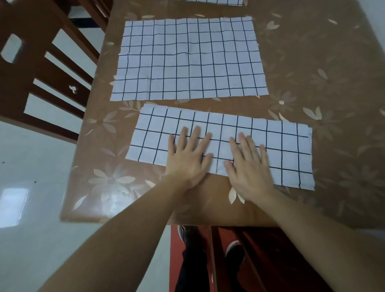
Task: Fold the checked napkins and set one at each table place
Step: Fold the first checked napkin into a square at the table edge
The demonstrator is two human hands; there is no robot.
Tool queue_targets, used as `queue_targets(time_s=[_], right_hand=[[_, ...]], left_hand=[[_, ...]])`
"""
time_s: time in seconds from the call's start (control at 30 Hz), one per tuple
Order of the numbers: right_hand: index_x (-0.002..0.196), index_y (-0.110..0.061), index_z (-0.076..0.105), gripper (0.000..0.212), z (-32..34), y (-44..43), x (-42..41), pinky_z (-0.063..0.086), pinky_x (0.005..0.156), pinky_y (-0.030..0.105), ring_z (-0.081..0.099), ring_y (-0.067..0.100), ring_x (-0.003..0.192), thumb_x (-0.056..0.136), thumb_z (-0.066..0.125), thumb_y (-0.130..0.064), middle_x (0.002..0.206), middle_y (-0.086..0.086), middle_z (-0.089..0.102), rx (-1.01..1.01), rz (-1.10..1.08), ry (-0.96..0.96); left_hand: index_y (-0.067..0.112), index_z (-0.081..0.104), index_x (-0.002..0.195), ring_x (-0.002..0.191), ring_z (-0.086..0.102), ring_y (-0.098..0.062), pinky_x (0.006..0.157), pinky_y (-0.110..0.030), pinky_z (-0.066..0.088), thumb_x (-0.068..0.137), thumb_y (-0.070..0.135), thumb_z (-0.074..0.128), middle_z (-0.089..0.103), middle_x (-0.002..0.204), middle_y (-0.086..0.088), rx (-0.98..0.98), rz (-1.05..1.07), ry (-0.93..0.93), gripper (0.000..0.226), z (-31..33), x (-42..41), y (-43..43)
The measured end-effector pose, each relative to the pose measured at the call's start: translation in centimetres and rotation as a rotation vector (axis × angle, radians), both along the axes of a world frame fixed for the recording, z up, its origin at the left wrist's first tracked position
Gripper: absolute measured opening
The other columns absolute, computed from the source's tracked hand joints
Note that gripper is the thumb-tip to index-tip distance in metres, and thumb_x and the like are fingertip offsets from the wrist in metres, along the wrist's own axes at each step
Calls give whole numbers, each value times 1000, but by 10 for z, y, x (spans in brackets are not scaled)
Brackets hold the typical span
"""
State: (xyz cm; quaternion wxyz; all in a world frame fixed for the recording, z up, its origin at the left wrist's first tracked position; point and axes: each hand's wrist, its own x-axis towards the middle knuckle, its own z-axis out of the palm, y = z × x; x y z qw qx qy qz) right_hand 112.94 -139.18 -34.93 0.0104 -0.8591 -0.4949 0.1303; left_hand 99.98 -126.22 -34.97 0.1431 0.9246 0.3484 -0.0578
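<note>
Cloth: thin checked fabric, judged light, soft and limp; it should crease easily and may slide on the glossy table [312,68].
Folded napkin [281,150]: a long strip lying near the table's near edge.
Left hand [187,160]: fingers spread, palm flat on its near edge.
Right hand [248,168]: fingers straight, pressing flat just beside the left.
Flat napkin [187,58]: unfolded, just beyond; a third napkin [214,2] peeks in at the far edge.
Hold: best to pinch the short-end corners, both layers together, for the next fold.

napkins [188,58]: matt creased cloth | tabletop [312,62]: covered in glossy flowered plastic | chair [41,68]: dark polished wood
</note>
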Motion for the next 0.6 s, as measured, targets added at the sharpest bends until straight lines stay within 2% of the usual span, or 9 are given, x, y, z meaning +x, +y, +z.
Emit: queue_targets(time_s=[0.13,0.27,0.43,0.6], right_hand=[[155,-27,0,70,-1,-30,32,-9,119,44,-13,14,148,92,5,-56,163,-1,-8,-44,33,-25],[156,-24,1,69,10,-40,42,-8,119,47,-13,17,148,93,8,-52,163,2,-10,-92,-44,-19],[155,-21,-1,62,20,38,-38,-7,119,47,-13,17,149,101,21,-41,163,1,-11,49,-40,78],[155,-22,2,58,21,106,-71,-5,119,48,-9,19,149,102,20,-39,163,1,-9,104,17,80]], left_hand=[[43,-10,150,147,-20,-21,118,-51,-10,92,66,9,-14,162,7,42,25,94,66,-3,-18,20],[42,-5,152,147,-18,-24,118,-51,-10,94,64,14,-11,162,6,33,111,93,65,3,-34,33],[41,4,152,148,-14,-21,117,-50,-11,100,51,18,-4,163,5,-23,146,-41,55,4,-14,18],[39,5,153,149,-12,-20,118,-49,-11,101,48,18,-3,163,3,-3,218,-24,54,1,-38,51]])
